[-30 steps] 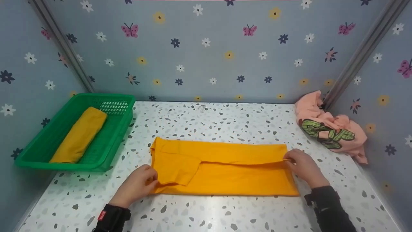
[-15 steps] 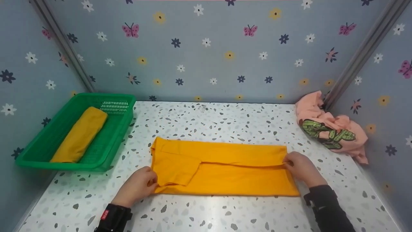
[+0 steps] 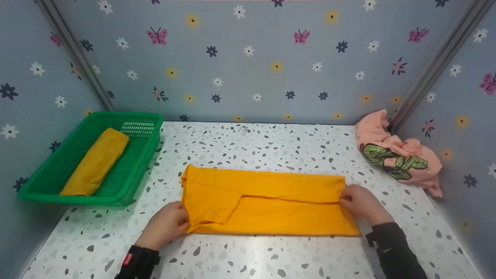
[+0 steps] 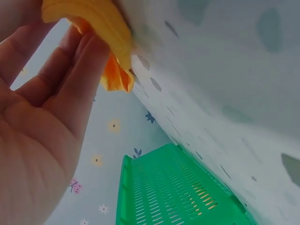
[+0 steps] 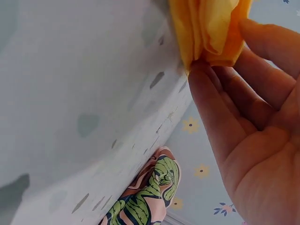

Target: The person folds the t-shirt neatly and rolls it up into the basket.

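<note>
A yellow short-sleeved shirt (image 3: 286, 209), folded into a long strip with one sleeve (image 3: 211, 203) laid across its left part, lies flat on the speckled table. At its near left corner my left hand (image 3: 166, 225) pinches the edge; the left wrist view shows the fabric (image 4: 101, 23) between thumb and fingers. My right hand (image 3: 364, 203) pinches the right end, at the edge of the upper folded layer. In the right wrist view several layers of cloth (image 5: 211, 33) sit between the thumb and fingers of that hand.
A green plastic basket (image 3: 133, 186) at the left holds a folded yellow garment (image 3: 97, 162). Crumpled in the back right corner is a pink garment (image 3: 399, 155) with a green cactus print. Flowered panels (image 3: 248, 62) wall in the table (image 3: 248, 143) at the back and sides.
My right hand has moved slightly toward me, drawing the upper layer's edge down at the right end. The left hand has shifted only a little and still grips its corner.
</note>
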`<state>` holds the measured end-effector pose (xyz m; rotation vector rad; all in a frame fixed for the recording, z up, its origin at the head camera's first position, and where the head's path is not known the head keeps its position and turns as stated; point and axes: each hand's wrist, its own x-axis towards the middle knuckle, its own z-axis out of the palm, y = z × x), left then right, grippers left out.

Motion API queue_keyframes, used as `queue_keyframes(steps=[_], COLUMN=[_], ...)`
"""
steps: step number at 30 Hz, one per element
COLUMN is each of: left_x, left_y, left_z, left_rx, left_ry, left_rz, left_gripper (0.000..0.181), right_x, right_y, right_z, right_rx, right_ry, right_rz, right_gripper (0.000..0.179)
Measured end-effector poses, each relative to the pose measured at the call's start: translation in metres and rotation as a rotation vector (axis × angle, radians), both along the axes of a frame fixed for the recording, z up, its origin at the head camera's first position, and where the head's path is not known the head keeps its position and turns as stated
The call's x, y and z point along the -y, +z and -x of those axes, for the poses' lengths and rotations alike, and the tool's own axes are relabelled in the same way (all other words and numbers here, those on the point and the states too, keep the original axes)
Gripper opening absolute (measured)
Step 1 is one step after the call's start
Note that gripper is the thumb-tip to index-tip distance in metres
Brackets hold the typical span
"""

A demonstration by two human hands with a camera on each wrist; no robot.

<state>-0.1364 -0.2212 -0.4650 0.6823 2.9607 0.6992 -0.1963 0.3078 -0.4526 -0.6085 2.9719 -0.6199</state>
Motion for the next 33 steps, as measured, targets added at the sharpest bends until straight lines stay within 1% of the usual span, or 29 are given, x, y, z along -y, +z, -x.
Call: queue_keyframes(steps=[1, 2, 3, 4, 6, 7, 9, 13, 17, 18, 21, 23, 25, 28, 33], left_x=[0.000, 0.001, 0.000, -0.001, 0.000, 0.000, -0.002, -0.004, -0.008, -0.010, -0.017, -0.023, -0.029, -0.036, -0.044], left_y=[-0.012, -0.021, -0.029, -0.031, -0.036, -0.036, -0.032, -0.025, -0.021, -0.020, -0.019, -0.019, -0.020, -0.020, -0.023], left_z=[0.004, 0.008, 0.011, 0.012, 0.014, 0.014, 0.014, 0.013, 0.012, 0.011, 0.008, 0.006, 0.004, 0.001, 0.000], left_rx=[-0.010, -0.001, 0.013, 0.027, 0.036, 0.038, 0.064, 0.090, 0.060, 0.050, 0.046, 0.045, 0.046, 0.030, 0.019], left_ry=[0.038, 0.063, 0.100, 0.128, 0.136, 0.140, 0.147, 0.163, 0.170, 0.170, 0.156, 0.114, 0.062, -0.004, -0.034], left_rz=[0.013, 0.024, 0.051, 0.069, 0.082, 0.085, 0.092, 0.085, 0.082, 0.080, 0.070, 0.067, 0.062, 0.066, 0.097], left_gripper=[0.009, 0.010, 0.011, 0.014, 0.013, 0.014, 0.014, 0.013, 0.006, 0.008, 0.023, 0.033, 0.039, 0.044, 0.047], right_x=[-0.009, -0.016, -0.023, -0.029, -0.029, -0.028, -0.025, -0.023, -0.020, -0.020, -0.016, -0.013, -0.010, -0.004, 0.006], right_y=[-0.010, -0.020, -0.027, -0.033, -0.038, -0.037, -0.035, -0.030, -0.026, -0.025, -0.022, -0.021, -0.019, -0.019, -0.022], right_z=[0.008, 0.016, 0.021, 0.026, 0.027, 0.025, 0.021, 0.015, 0.010, 0.008, 0.001, -0.005, -0.010, -0.017, -0.027], right_rx=[0.022, 0.046, 0.061, 0.080, 0.074, 0.067, 0.057, 0.070, 0.056, 0.046, 0.015, 0.004, -0.007, -0.024, -0.029], right_ry=[0.001, -0.008, -0.020, -0.012, -0.019, -0.019, -0.024, -0.024, -0.037, -0.039, -0.031, -0.020, -0.002, 0.029, 0.078], right_rz=[-0.009, -0.017, -0.027, -0.025, -0.047, -0.059, -0.088, -0.122, -0.158, -0.164, -0.161, -0.155, -0.150, -0.160, -0.175], right_gripper=[0.008, 0.008, 0.008, 0.009, 0.009, 0.010, 0.012, 0.017, 0.022, 0.023, 0.030, 0.034, 0.035, 0.030, 0.019])
